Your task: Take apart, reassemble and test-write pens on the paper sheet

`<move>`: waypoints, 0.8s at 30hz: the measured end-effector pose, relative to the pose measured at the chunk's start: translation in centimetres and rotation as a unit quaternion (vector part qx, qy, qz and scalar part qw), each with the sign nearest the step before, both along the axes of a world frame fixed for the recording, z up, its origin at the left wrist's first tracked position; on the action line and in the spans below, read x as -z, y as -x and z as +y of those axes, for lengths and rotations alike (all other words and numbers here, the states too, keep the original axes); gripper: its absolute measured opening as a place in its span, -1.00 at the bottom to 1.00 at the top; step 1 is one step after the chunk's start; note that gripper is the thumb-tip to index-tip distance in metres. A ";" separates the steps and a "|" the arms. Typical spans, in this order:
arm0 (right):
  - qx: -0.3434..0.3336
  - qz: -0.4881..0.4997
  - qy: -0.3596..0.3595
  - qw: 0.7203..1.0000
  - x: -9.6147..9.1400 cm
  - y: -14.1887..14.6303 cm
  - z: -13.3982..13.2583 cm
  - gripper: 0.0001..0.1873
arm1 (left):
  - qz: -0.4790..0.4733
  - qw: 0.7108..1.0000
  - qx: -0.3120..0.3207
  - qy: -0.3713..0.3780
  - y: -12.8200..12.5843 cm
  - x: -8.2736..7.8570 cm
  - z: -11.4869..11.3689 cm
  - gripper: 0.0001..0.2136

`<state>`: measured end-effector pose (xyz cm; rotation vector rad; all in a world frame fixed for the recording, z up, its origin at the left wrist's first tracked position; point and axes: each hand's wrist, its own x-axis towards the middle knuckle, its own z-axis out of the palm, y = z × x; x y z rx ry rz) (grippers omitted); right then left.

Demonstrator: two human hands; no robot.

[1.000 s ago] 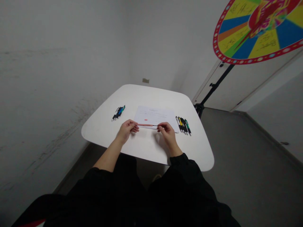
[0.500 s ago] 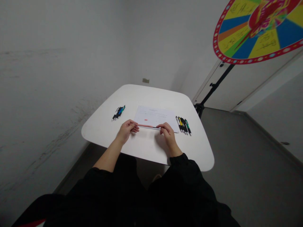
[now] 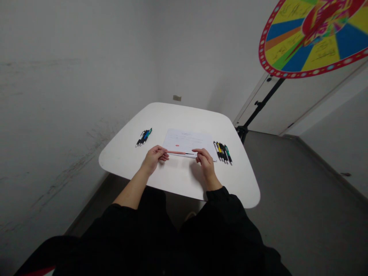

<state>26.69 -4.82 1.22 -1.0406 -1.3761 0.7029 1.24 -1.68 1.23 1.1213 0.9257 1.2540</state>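
My left hand point(image 3: 154, 157) is closed on the left end of a thin pink pen point(image 3: 178, 152) held level just above the near edge of a white sheet of paper point(image 3: 188, 141). My right hand point(image 3: 204, 159) pinches the pen's dark right end between thumb and fingers. The paper bears faint print and a small red mark. Both hands hover over the white table point(image 3: 172, 180).
A small bunch of pens point(image 3: 144, 137) lies left of the paper, and a row of several pens point(image 3: 222, 152) lies right of it. A colourful prize wheel point(image 3: 313, 34) on a black stand point(image 3: 258, 105) rises beyond the table's right corner. Grey walls close in at left and behind.
My right hand has slid slightly to the right along the pen's dark end. The left hand and the pen's pink part have stayed where they were.
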 end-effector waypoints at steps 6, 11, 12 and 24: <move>0.076 0.011 0.008 0.997 1.1 0.1 1.0 -0.74 | -0.004 1.000 0.013 -0.003 -0.1 -0.3 -0.2 -0.62; 0.099 -0.071 -0.004 0.993 1.4 0.3 2.4 -0.75 | 0.001 0.999 0.032 -0.009 -0.1 -0.6 -0.6 -0.60; 0.101 -0.083 -0.008 0.991 1.3 0.3 2.8 -0.76 | 0.000 0.999 0.035 -0.011 -0.1 -0.6 -0.7 -0.60; 0.111 -0.212 0.028 0.970 1.4 2.2 6.6 -0.80 | -0.025 0.998 0.059 -0.018 0.3 -0.3 -0.3 -0.59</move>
